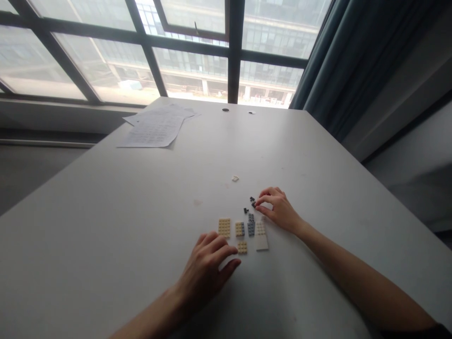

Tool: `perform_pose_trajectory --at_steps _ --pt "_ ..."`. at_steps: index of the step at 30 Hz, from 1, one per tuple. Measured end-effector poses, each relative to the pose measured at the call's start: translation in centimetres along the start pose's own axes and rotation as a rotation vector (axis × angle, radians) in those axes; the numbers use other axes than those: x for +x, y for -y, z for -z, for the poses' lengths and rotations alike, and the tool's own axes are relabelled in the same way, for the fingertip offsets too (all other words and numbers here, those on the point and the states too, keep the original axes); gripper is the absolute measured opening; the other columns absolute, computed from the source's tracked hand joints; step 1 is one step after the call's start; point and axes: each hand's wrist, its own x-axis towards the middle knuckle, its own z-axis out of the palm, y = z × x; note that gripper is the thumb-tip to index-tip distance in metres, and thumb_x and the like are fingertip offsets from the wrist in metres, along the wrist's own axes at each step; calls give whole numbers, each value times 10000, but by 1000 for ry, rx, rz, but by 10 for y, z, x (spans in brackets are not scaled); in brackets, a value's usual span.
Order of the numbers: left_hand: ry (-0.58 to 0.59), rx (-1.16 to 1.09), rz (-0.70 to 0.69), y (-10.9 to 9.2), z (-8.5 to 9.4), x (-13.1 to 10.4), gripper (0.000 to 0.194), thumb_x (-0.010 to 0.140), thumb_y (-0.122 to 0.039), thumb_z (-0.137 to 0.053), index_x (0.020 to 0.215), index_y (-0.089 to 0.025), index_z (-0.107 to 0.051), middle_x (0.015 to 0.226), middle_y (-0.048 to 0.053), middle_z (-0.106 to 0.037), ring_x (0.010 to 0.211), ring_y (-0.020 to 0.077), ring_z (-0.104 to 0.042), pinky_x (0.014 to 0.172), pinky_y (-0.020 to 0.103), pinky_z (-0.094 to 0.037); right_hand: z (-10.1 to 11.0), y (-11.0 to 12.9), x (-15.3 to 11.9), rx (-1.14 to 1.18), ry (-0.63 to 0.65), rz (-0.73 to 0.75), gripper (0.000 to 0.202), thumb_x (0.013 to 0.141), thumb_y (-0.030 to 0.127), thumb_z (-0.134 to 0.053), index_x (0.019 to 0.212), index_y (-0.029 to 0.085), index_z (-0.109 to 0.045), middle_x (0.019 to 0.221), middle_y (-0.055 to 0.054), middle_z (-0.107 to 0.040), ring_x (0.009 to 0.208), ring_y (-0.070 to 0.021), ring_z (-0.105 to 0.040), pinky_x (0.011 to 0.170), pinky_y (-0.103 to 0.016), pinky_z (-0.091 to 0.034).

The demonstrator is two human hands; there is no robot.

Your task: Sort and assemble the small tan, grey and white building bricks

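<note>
My left hand is open, thumb and index apart, with the index tip at the edge of a small tan building-brick plate. Just past its knuckles lies a larger tan plate. My right hand pinches a small black brick piece at thumb and index tips. Other black pieces lie beside it. Between the hands sit a tan-and-grey plate pair, dark grey pieces, a cream studded plate and a smooth white tile.
A small white piece lies farther out on the white table. Printed sheets rest at the far left. Two holes are near the far edge, with a window and a dark curtain behind.
</note>
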Motion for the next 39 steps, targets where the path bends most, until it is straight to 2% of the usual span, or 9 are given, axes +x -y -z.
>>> perform_pose_trajectory --at_steps 7,11,14,18,21,25,32,36,39 --pt "-12 -14 11 -1 -1 -1 59 862 -257 -595 870 -229 -646 787 27 -638 802 190 -533 753 340 -406 -1 -16 -4 -18 -45 -47 78 814 207 -652 848 242 -712 991 -51 -620 996 -228 -513 927 -415 -368" --pt "-35 -17 42 5 5 5 77 866 -255 -590 867 -222 -660 795 33 -637 794 183 -535 759 334 -424 -4 -21 -6 -7 -71 -57 136 807 185 -647 911 243 -712 1000 -49 -618 990 -225 -517 931 -410 -377" --pt "-52 -15 80 14 15 21 111 878 -251 -570 866 -214 -674 814 38 -640 797 177 -539 779 335 -430 -6 -19 -4 17 -72 -38 154 807 190 -655 938 243 -713 991 -48 -621 976 -219 -522 927 -400 -384" --pt "41 48 152 27 22 58 105 838 -250 -620 906 -236 -700 866 36 -658 848 199 -549 792 359 -421 -10 -13 1 59 -101 -58 104 792 253 -692 892 241 -718 933 -42 -627 946 -214 -534 912 -387 -391" --pt "129 113 151 34 15 85 149 813 -238 -646 946 -262 -710 905 34 -667 900 223 -548 814 386 -405 -12 -8 4 61 -105 -135 110 749 308 -732 820 226 -713 891 -43 -626 941 -222 -536 884 -379 -401" --pt "206 106 128 41 -2 110 147 806 -277 -660 940 -275 -720 914 31 -670 917 229 -553 836 388 -399 -14 -6 5 44 -79 -160 74 740 291 -725 774 227 -714 864 -40 -620 943 -221 -528 868 -369 -398" --pt "183 121 181 49 -23 134 167 806 -308 -637 939 -251 -722 857 34 -659 899 225 -561 835 371 -416 -15 -14 4 51 -102 -159 124 758 222 -670 865 238 -730 876 -42 -625 924 -212 -523 868 -360 -396" --pt "169 143 179 48 -34 142 187 778 -347 -656 913 -239 -727 872 53 -653 928 249 -555 843 396 -411 -16 -17 4 45 -124 -156 174 762 172 -628 892 234 -726 885 -44 -625 923 -212 -522 871 -360 -400" --pt "165 153 167 47 -38 145 154 789 -311 -629 884 -246 -732 877 55 -652 931 250 -553 845 402 -407 -16 -17 3 40 -130 -163 190 758 154 -615 898 228 -720 894 -48 -621 930 -216 -520 875 -365 -403"
